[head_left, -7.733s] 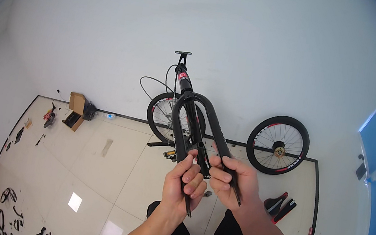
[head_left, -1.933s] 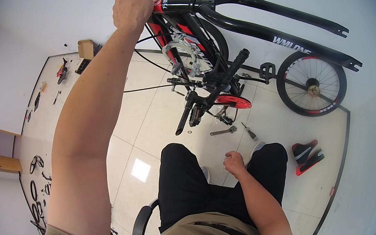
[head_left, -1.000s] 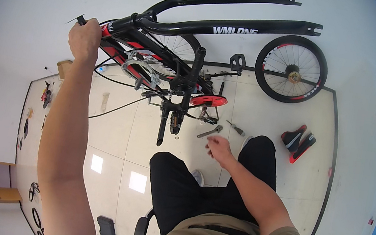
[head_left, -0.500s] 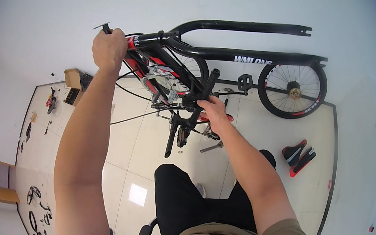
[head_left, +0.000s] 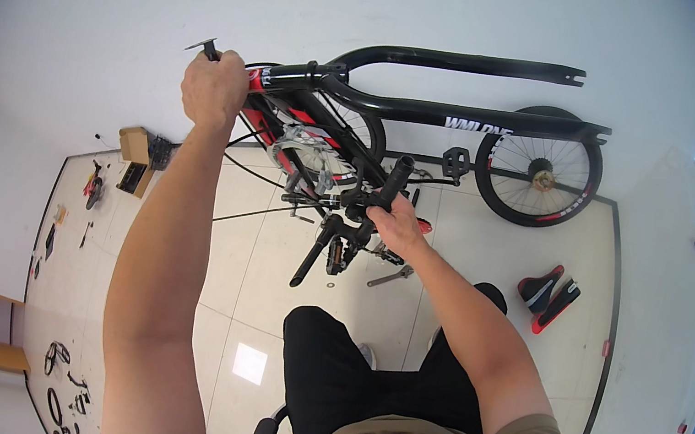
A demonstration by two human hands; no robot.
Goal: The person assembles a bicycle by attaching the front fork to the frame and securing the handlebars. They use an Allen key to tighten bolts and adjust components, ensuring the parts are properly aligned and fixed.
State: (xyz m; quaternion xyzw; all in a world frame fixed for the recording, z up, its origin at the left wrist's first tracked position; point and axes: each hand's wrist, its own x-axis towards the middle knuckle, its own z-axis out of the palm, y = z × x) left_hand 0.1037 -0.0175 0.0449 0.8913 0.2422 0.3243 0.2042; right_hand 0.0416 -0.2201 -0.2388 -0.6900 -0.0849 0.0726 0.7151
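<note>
My left hand is closed around the front end of a black and red bicycle frame, by the head tube. A black stub with a flat plate pokes out above that fist. From the head tube a black fork points right, its two ends bare, with no wheel between them. My right hand grips a black handlebar, which hangs beside the frame with its cables attached. One rubber grip rises above my right hand; the other bar end slants down left. My right fingertips are partly hidden behind the bar.
A loose wheel leans against the wall at right. On the floor lie a black and red saddle, a crank arm, an opened cardboard box and several loose parts at left. A pedal sticks out behind the handlebar.
The frame and fork have shifted slightly right and down in the view, with my left hand on them. The handlebar has tilted, its grip leaning right and its lower end swinging left.
</note>
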